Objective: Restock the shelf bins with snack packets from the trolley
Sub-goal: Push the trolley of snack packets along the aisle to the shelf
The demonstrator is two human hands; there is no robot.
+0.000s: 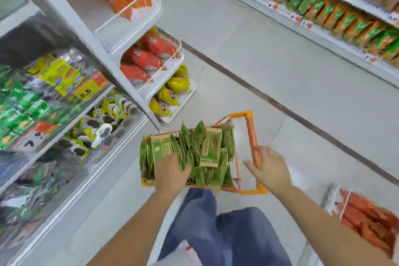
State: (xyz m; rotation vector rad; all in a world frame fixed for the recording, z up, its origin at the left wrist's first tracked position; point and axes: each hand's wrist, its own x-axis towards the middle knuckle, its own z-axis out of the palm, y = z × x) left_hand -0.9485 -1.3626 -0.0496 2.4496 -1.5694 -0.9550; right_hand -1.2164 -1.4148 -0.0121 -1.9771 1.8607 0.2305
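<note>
A shop aisle with a grey tiled floor [248, 54] is seen. The orange trolley [251, 134], at 6 o'clock, points its long axis toward 12 o'clock. Green snack packets [207, 149] inside are gripped by the left hand [170, 170]; the handle is clasped by the right hand [269, 166]. Shelf bins [170, 84] stand at 10 o'clock.

The trolley [251, 134] looks like orange plastic, its handle bar smooth and slightly shiny. The green packets [207, 149] in it seem matt, with paper-brown panels like kraft paper. Red packets [143, 59] and yellow packets [172, 87] in the white wire bins [172, 54] gleam like glossy foil. The floor [248, 45] is smooth pale tile with a dull sheen. The trousers [233, 235] are blue cloth.
</note>
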